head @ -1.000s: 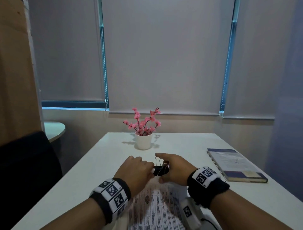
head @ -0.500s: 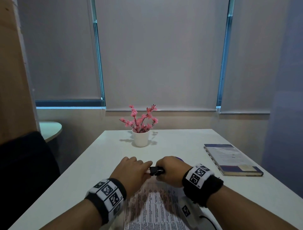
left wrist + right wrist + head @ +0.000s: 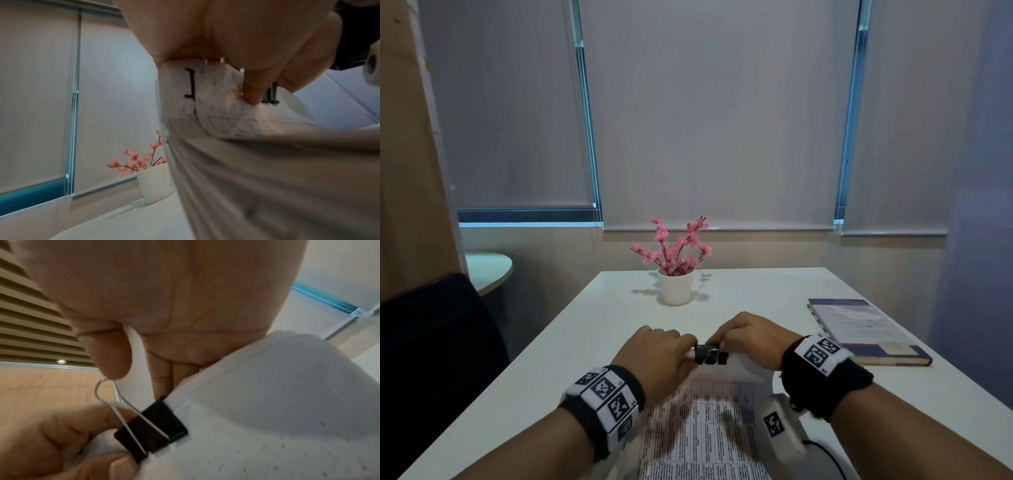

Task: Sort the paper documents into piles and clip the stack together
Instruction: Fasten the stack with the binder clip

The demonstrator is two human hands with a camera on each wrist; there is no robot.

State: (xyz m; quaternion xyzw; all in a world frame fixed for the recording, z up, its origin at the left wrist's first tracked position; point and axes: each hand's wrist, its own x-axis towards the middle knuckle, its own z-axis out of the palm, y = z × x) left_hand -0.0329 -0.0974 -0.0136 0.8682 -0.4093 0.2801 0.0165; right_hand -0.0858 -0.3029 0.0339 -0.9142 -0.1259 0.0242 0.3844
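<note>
- The white table [image 3: 592,329] runs from the near edge to the wall under the drawn blinds [image 3: 715,113]; its left and right edges are bare, and the widest bare stretch lies to the left of the hands.
- A dark chair back [image 3: 431,346] stands off the table's left edge, and a small round table [image 3: 488,272] sits behind it by the wall.
- A closed book [image 3: 866,330] lies flat near the right edge, well apart from the hands, its spine side towards them.
- A white pot of pink flowers [image 3: 675,286] stands at the middle far side, beyond the hands, with bare table between.
- The paper stack [image 3: 705,431] lies in front of the person between the forearms; its far edge is lifted off the table and bowed, printed side up.
- The left hand [image 3: 659,356] is curled over the far edge of the stack, left of the clip; in the left wrist view a fingertip [image 3: 252,92] presses the underside of the sheets, so it grips the paper.
- The right hand [image 3: 748,337] is curled at the clip; in the right wrist view its thumb [image 3: 111,356] touches the tip of one wire handle and its fingers sit behind the clip body.
- The black binder clip [image 3: 152,430] is seated on the far edge of the stack, between the two hands, one silver handle raised.
</note>
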